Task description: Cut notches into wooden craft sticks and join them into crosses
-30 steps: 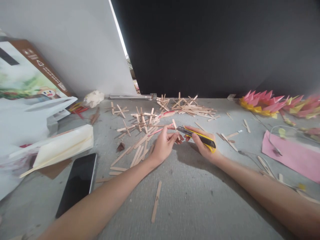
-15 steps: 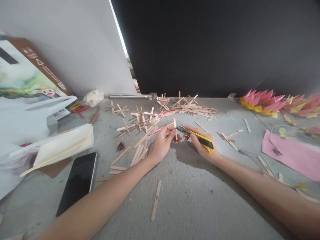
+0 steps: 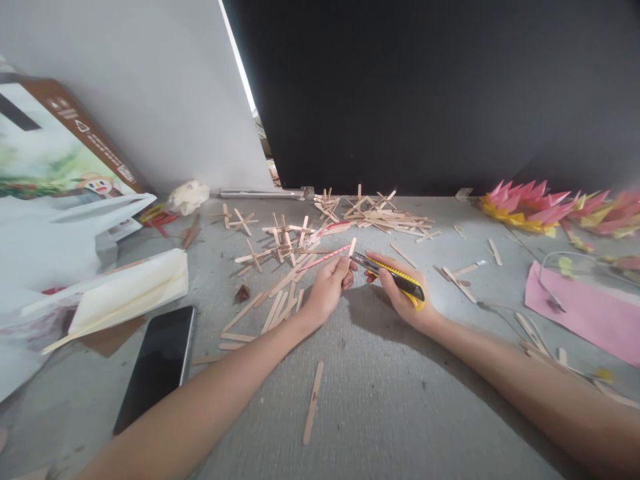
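My left hand (image 3: pixel 327 287) is closed on a wooden craft stick (image 3: pixel 353 246), whose upper end sticks up past the thumb. In my right hand (image 3: pixel 403 293) is a yellow and black utility knife (image 3: pixel 407 285), with its tip pointing left, right at the craft stick; whether the blade touches the wood I cannot tell. Just behind my left hand lies a red-and-white striped strip (image 3: pixel 320 260). Loose craft sticks (image 3: pixel 273 312) are scattered to the left of that hand, and one single stick (image 3: pixel 313 403) lies on the grey surface between my forearms.
Crossed sticks (image 3: pixel 287 243) and a pile of sticks (image 3: pixel 395 219) lie towards the black panel (image 3: pixel 450 93). At left are a phone (image 3: pixel 155 367), a white plastic bag (image 3: pixel 45 233) and a printed box (image 3: pixel 65 147). Pink-yellow paper crowns (image 3: pixel 525 207) and pink paper (image 3: pixel 585 313) are at right.
The craft stick in my left hand has tilted slightly to the right, and its lower end is now hidden by my fingers, which have closed more. The knife has shifted slightly left.
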The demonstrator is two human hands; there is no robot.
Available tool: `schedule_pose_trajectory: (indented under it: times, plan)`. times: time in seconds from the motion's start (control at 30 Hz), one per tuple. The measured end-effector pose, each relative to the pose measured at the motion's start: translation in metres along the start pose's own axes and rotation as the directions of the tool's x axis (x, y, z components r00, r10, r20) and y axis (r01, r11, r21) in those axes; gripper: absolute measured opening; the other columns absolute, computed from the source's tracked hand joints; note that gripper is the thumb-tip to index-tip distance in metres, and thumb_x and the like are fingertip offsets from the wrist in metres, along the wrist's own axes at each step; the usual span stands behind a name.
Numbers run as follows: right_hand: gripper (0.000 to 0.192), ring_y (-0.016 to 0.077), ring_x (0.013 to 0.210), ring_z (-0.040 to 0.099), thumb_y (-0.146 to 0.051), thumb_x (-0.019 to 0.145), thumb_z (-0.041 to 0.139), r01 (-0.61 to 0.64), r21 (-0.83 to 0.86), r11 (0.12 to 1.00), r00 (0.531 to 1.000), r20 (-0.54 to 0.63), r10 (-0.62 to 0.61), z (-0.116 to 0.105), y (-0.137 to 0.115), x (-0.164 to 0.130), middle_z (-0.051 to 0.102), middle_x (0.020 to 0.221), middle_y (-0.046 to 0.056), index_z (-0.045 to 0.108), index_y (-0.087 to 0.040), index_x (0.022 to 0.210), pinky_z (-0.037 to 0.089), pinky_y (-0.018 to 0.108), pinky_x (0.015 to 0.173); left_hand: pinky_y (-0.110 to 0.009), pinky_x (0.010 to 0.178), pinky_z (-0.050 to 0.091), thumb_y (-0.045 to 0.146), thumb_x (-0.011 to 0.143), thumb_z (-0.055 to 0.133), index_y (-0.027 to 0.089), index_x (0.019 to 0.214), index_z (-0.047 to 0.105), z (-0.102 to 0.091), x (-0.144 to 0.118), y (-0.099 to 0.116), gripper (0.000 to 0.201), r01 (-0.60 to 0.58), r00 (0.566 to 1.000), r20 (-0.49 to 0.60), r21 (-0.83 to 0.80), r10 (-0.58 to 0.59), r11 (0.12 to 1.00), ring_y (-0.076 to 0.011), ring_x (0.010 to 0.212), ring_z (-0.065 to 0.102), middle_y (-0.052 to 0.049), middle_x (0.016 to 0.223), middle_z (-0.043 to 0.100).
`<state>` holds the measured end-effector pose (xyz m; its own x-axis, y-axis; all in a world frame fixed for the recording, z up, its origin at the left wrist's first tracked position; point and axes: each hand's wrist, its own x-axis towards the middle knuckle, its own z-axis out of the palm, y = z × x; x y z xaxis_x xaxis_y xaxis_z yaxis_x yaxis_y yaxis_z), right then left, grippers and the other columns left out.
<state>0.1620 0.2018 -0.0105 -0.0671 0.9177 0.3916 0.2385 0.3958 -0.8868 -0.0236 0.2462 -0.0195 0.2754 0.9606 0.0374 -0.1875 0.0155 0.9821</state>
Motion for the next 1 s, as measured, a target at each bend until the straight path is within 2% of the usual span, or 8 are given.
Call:
schedule_pose_trajectory:
  times: [0.07, 0.17, 0.5, 0.73, 1.0]
  plan:
    - [0.038, 0.0216, 0.086, 0.075, -0.046, 0.106, 0.056, 0.013, -0.003, 1.0, 1.0, 0.001, -0.013, 0.001, 0.001, 0.0, 0.078, 0.099, 0.007, 0.072, -0.025, 0.133, 0.061, 0.038, 0.083, -0.025, 0.054, 0.03, 0.073, 0.091, 0.061, 0.018, 0.081, 0.057, 0.0, 0.0, -0.002, 0.056, 0.02, 0.999, 0.03, -0.032, -0.019, 0.999, -0.0098, 0.05, 0.033, 0.009, 0.056, 0.031]
    - [0.035, 0.0205, 0.087, 0.075, -0.043, 0.107, 0.055, 0.033, -0.001, 0.999, 0.999, 0.017, -0.033, 0.001, 0.002, -0.002, 0.078, 0.103, 0.006, 0.071, -0.027, 0.134, 0.06, 0.037, 0.085, -0.025, 0.053, 0.026, 0.075, 0.092, 0.059, 0.019, 0.079, 0.053, 0.001, 0.0, -0.004, 0.057, 0.012, 0.999, 0.033, -0.035, -0.011, 0.999, -0.0088, 0.049, 0.028, 0.01, 0.055, 0.026]
    - [0.041, 0.0233, 0.089, 0.077, -0.051, 0.106, 0.056, -0.044, 0.032, 0.999, 0.999, -0.011, 0.044, 0.006, -0.007, -0.006, 0.079, 0.097, 0.007, 0.072, -0.024, 0.132, 0.062, 0.037, 0.082, -0.025, 0.052, 0.029, 0.074, 0.094, 0.054, 0.022, 0.076, 0.043, 0.001, -0.001, -0.005, 0.056, 0.017, 0.999, 0.043, -0.015, -0.016, 1.0, -0.0095, 0.05, 0.031, 0.009, 0.056, 0.03]
    - [0.044, 0.0233, 0.088, 0.077, -0.053, 0.105, 0.059, -0.162, 0.195, 0.967, 0.984, -0.036, 0.172, 0.011, -0.007, -0.01, 0.08, 0.101, 0.009, 0.072, -0.022, 0.133, 0.062, 0.04, 0.088, -0.024, 0.052, 0.027, 0.074, 0.095, 0.053, 0.023, 0.076, 0.041, 0.004, -0.003, 0.001, 0.055, 0.041, 0.997, 0.067, -0.039, -0.039, 0.998, -0.0098, 0.048, 0.03, 0.009, 0.053, 0.03]
    - [0.045, 0.0225, 0.094, 0.076, -0.052, 0.103, 0.061, -0.248, 0.484, 0.84, 0.955, -0.022, 0.295, 0.021, 0.008, -0.01, 0.079, 0.105, 0.009, 0.071, -0.022, 0.134, 0.061, 0.044, 0.096, -0.025, 0.051, 0.023, 0.07, 0.099, 0.049, 0.024, 0.076, 0.039, 0.003, -0.003, 0.0, 0.052, 0.031, 0.996, 0.088, -0.045, -0.027, 0.999, -0.0101, 0.048, 0.027, 0.009, 0.051, 0.03]
